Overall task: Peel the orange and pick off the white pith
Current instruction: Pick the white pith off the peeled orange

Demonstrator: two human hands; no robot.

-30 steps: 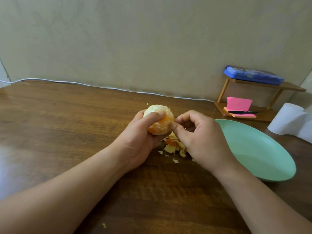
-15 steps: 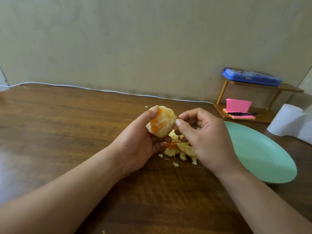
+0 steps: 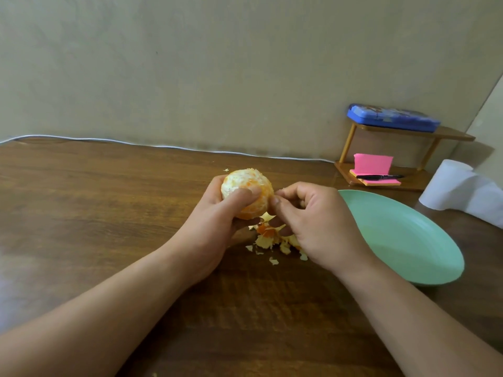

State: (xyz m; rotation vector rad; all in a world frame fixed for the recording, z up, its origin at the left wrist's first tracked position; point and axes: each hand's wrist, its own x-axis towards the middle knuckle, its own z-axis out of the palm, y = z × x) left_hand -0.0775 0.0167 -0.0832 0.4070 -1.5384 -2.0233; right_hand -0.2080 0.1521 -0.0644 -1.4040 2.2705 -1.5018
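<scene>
The left hand (image 3: 208,231) grips the peeled orange (image 3: 245,183) above the table (image 3: 95,213). The right hand (image 3: 321,227) pinches its right edge. Peel scraps (image 3: 268,239) lie underneath, and the plate (image 3: 408,240) rim is just beside the right wrist.

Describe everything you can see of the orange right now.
The orange is round and nearly fully peeled: patchy white pith covers its top and left, and bright orange flesh shows at the right and bottom. It looks whole, not split. Of the two hands, the left hand grips it, thumb across its front, over the wooden table. The right hand pinches at its right edge. Torn peel scraps lie just below it.
</scene>
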